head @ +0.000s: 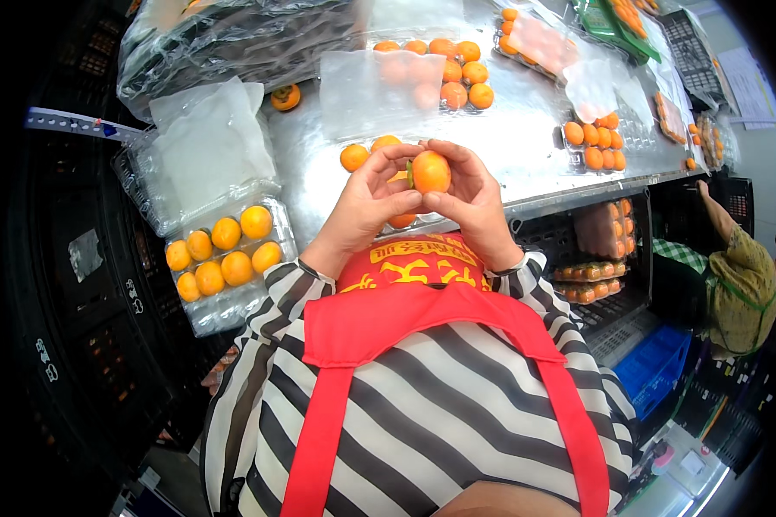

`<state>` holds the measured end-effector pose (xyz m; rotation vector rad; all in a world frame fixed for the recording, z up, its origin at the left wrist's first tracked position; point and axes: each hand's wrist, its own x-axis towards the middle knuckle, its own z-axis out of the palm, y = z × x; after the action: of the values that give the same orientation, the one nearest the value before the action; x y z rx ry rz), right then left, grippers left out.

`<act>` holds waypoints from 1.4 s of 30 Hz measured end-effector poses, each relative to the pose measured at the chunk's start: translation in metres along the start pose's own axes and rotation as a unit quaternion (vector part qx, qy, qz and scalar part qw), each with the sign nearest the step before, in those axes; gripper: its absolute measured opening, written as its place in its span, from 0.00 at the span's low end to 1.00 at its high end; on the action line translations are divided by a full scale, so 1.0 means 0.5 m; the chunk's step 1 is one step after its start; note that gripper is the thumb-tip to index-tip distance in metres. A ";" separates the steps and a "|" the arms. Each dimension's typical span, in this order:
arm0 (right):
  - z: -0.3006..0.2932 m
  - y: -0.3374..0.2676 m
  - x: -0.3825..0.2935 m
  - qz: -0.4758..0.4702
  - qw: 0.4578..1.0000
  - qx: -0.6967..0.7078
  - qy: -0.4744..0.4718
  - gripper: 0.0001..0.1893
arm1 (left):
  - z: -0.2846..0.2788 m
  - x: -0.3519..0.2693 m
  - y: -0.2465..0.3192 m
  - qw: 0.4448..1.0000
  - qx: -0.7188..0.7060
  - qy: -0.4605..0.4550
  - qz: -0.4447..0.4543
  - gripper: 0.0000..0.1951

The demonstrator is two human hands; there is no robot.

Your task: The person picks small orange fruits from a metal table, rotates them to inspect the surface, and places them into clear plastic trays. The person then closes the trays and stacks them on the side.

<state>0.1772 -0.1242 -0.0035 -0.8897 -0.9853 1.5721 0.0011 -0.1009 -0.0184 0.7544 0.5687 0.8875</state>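
Note:
Between my left hand and my right hand, the fingers and thumbs of both hold one orange persimmon with a green calyx on its left side. Under my hands, partly hidden by them, several persimmons lie on the metal table, some in what looks like a clear plastic tray. To the left, a clear tray holds two rows of persimmons. Ahead, a white foam sheet partly covers another filled tray. A single persimmon lies with its calyx up at the table's back left.
Stacked empty clear trays with white sheets stand at left. More filled trays are on the metal table at right. Below its edge, a black crate holds packed trays, near a blue crate. Another person is at far right.

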 end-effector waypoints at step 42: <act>-0.010 -0.006 0.007 0.013 0.999 0.014 0.043 0.25 | 0.020 0.017 0.013 0.902 0.408 0.030 0.141 0.31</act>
<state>0.1820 -0.1198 -0.0029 -0.9463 -0.8914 1.5533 0.0097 -0.0947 -0.0082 1.6069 0.9191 0.9339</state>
